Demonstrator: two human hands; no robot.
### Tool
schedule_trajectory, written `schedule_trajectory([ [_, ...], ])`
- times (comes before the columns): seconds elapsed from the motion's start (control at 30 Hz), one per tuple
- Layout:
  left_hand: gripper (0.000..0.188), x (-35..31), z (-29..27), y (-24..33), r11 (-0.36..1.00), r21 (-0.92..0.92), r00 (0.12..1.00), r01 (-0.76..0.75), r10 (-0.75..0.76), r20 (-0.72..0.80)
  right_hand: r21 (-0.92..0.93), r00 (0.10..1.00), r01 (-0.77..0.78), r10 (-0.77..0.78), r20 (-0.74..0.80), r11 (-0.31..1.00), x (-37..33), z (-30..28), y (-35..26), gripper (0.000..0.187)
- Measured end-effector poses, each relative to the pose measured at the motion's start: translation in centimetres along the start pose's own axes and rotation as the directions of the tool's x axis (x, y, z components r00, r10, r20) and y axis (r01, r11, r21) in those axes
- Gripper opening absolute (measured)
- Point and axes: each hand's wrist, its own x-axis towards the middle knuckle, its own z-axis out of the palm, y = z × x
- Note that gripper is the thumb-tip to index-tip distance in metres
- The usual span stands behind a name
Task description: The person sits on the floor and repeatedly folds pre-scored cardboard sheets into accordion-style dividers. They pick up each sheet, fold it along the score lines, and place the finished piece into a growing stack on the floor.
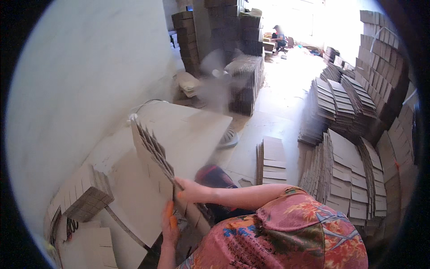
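A sleeve (295, 228) of pink cloth printed with red and blue flowers fills the lower right at about 5 o'clock, nearest the viewer; from it a bare forearm runs left to the right hand (190, 192), just below centre, whose fingers are closed on the near edge of a bundle of flat slotted cardboard sheets (154, 150); the left hand (170, 226), at 6 o'clock, lies flat with fingers together against the lower end of the same bundle, its fingertips looking orange; the bundle stands on edge and leans up toward 11 o'clock, its cut tabs fanned along the upper side, resting against a large pale cardboard panel (197, 130) near centre; at 8 o'clock a squat stack of cardboard pieces (83, 195) sits on the work surface, well apart from the hands; a blurred red and black object (215, 175) lies just beyond the right wrist, too unclear to tell what it is; at 3 o'clock leaning rows of folded cardboard blanks (347, 175) crowd the floor; at 12 o'clock tall dark stacks of cardboard (233, 27) rise against bright light; beyond them, at 1 o'clock, a distant person (278, 38) sits low among more piles; a pale wall (85, 71) curves across the left from 9 to 11 o'clock.
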Motion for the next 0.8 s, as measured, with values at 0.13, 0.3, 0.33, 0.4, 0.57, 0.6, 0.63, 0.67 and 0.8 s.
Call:
schedule_trajectory([
  [0.13,0.052,-1.9,-0.9,-5.7,0.893,0.429,0.983,0.136,-0.068,-0.170,0.308,0.995,0.015,0.017,-0.102,0.951,-3.4,-4.3,2.7,0.044],
  [0.3,0.046,-2.8,-1.4,-5.3,0.745,0.584,0.942,0.323,-0.192,-0.275,0.301,0.941,0.102,0.006,-0.339,0.948,-7.1,-9.0,1.2,0.059],
  [0.33,0.045,-2.9,-1.5,-5.8,0.721,0.608,0.938,0.331,-0.180,-0.296,0.283,0.922,0.124,-0.005,-0.387,0.951,-7.4,-10.4,1.5,0.063],
  [0.4,0.042,-3.9,-2.6,-6.1,0.700,0.644,0.944,0.308,-0.144,-0.296,0.126,0.881,0.077,-0.008,-0.472,0.989,-8.8,-13.9,1.2,0.060],
  [0.57,0.026,-0.4,-5.0,-6.6,0.746,0.644,0.985,0.171,-0.124,-0.117,-0.132,0.624,0.145,-0.194,-0.757,0.981,-15.1,-22.6,0.5,0.054],
  [0.6,0.023,-0.1,-5.7,-6.9,0.748,0.648,0.990,0.140,-0.106,-0.091,-0.195,0.588,0.097,-0.214,-0.780,0.976,-15.2,-23.4,0.8,0.052],
  [0.63,0.023,-0.2,-5.7,-6.9,0.737,0.662,0.991,0.137,-0.101,-0.093,-0.274,0.565,-0.039,-0.205,-0.799,0.961,-15.5,-24.3,1.7,0.052],
  [0.67,0.022,0.1,-6.0,-6.9,0.722,0.679,0.991,0.131,-0.087,-0.098,-0.345,0.537,-0.168,-0.208,-0.817,0.923,-15.6,-25.1,3.0,0.051],
  [0.8,0.024,0.1,-4.4,-6.4,0.702,0.709,0.989,0.057,0.059,-0.138,-0.315,0.443,-0.464,-0.090,-0.892,0.828,-18.0,-27.0,11.5,0.047],
])
